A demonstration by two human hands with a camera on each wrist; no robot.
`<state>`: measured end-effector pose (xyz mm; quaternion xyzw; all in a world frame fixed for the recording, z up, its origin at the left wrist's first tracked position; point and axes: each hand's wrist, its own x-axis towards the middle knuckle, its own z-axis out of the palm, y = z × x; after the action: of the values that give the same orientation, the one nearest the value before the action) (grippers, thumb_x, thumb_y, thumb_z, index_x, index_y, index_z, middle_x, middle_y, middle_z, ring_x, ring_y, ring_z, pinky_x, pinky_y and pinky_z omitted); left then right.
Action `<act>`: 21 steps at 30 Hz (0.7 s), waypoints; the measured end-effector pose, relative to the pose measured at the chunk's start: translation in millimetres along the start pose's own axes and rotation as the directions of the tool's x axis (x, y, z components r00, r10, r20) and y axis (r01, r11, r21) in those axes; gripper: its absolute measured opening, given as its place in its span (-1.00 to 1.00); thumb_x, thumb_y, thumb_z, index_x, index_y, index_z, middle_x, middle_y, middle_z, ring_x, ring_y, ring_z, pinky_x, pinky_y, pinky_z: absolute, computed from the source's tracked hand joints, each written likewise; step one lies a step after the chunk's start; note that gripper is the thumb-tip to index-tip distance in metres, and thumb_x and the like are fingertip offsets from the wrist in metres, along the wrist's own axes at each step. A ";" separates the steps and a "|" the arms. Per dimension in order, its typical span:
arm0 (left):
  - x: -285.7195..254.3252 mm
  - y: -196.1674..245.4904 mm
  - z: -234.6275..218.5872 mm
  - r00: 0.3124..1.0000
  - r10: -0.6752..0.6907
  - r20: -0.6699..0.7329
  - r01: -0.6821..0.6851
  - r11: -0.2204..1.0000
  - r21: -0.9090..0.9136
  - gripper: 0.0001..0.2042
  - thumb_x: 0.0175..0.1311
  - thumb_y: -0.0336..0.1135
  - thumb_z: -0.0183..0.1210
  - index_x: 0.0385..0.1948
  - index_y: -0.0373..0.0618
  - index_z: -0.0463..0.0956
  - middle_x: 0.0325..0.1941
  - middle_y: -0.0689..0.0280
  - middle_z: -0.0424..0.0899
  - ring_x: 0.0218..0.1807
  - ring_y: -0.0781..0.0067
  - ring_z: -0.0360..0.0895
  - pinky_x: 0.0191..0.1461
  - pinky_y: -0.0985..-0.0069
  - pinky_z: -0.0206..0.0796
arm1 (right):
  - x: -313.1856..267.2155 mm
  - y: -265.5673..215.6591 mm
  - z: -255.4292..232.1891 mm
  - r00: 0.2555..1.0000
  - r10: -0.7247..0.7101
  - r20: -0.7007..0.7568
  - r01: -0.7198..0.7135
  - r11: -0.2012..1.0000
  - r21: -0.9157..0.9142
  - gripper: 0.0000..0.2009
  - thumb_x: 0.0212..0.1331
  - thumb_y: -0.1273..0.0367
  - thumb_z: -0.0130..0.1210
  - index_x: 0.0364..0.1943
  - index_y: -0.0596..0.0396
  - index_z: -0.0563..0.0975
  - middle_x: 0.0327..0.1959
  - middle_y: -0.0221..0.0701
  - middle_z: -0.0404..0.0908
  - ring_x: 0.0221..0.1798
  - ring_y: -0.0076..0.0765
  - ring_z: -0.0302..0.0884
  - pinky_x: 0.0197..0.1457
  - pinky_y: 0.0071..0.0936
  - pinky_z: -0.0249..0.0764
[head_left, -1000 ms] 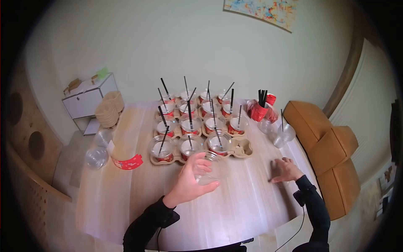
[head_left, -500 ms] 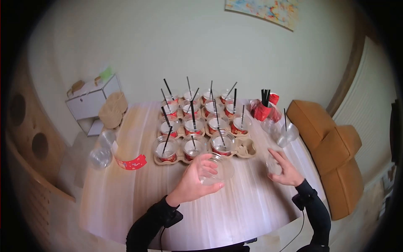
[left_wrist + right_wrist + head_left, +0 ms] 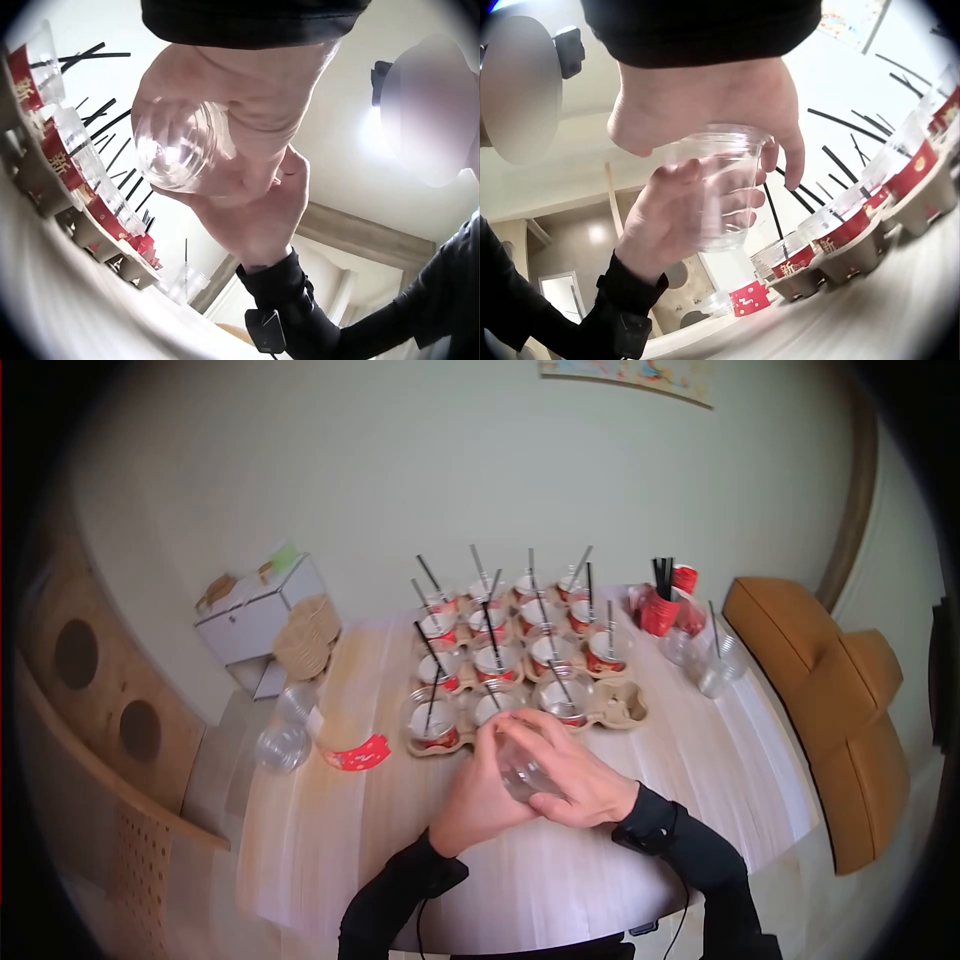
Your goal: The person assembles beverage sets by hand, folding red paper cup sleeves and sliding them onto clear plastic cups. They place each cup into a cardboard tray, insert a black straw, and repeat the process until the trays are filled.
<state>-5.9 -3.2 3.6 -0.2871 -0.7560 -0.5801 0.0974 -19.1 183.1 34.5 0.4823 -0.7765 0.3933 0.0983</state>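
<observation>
Both hands meet around one clear plastic cup in front of the cup carriers. My left hand grips the cup's side, with fingers wrapped round it in the right wrist view. My right hand covers the cup's top, its thumb and fingers curled over a clear lid at the rim. The palm hides most of the lid. Behind the hands, clear cups with red sleeves and black straws stand in rows in brown pulp carriers.
A red printed sleeve lies left on the table, beside clear plastic pieces. Stacked pulp carriers stand at the back left. At the back right are black straws in a red cup and clear cups. An orange sofa adjoins the table's right side.
My right hand first picked up a clear lid at the table's right, then carried it left onto the cup. My left hand has kept hold of the cup. The head view has shifted.
</observation>
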 end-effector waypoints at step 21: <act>-15.3 -5.8 -6.7 0.999 0.034 -0.011 -0.021 0.802 0.597 0.03 -0.01 -0.19 0.43 0.47 -0.34 -0.09 0.14 -0.11 0.50 0.18 -0.08 0.49 0.23 0.16 0.35 | -3.9 7.8 56.8 0.918 0.287 -0.274 -0.228 0.947 0.228 -0.28 0.13 0.32 0.13 0.43 0.16 0.17 0.28 -0.02 0.28 0.30 0.11 0.30 0.39 -0.14 0.24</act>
<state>2.2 -15.4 -6.4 -0.2469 -0.8946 -0.3147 0.1992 -10.7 147.4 -9.7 0.3166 -0.7674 0.5451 0.1169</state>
